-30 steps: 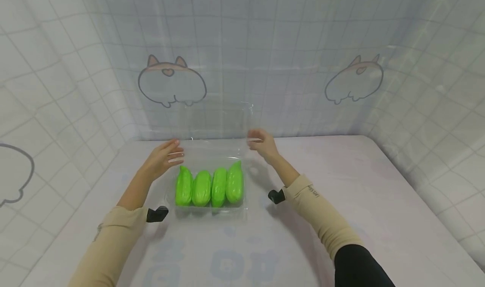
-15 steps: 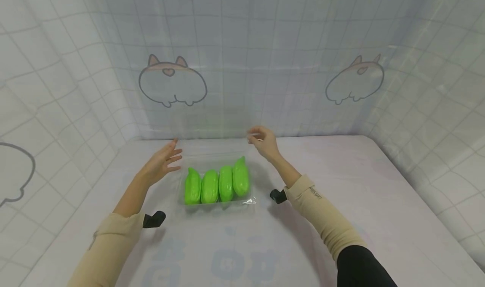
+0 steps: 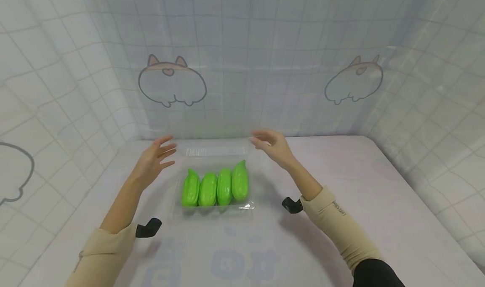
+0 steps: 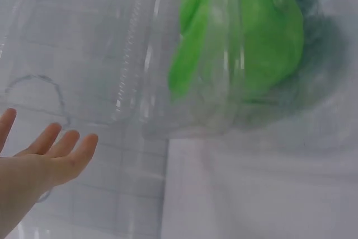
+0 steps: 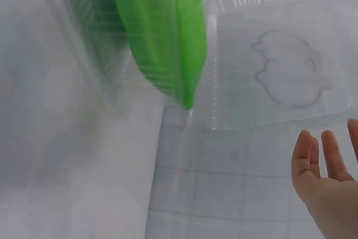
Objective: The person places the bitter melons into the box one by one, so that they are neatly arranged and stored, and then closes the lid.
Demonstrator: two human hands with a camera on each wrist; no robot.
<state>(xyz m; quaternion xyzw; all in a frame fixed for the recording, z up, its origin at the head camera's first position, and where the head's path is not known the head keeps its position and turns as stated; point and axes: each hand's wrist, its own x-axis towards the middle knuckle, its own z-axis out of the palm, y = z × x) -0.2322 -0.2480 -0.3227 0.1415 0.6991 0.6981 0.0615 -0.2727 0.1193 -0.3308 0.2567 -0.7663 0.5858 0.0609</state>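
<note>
A clear plastic clamshell box lies on the table with its see-through lid raised at the back. Inside, several glossy green pieces stand side by side, shaped like plump pods with pointed tips. My left hand hovers left of the box's back part, its fingers spread and holding nothing. On the other side, my right hand hangs near the lid's right edge with loosely bent fingers. In the right wrist view a gap shows between that hand and the lid.
The box stands on a pale table with faint printed shapes. Behind it hangs a white gridded curtain with cartoon animal drawings, which also closes off both sides. A black wrist mount juts from the left sleeve.
Both hands have drawn outward, away from the lid. The box has shifted slightly right with its green pieces. The lid's ribbed strip now shows behind them.
</note>
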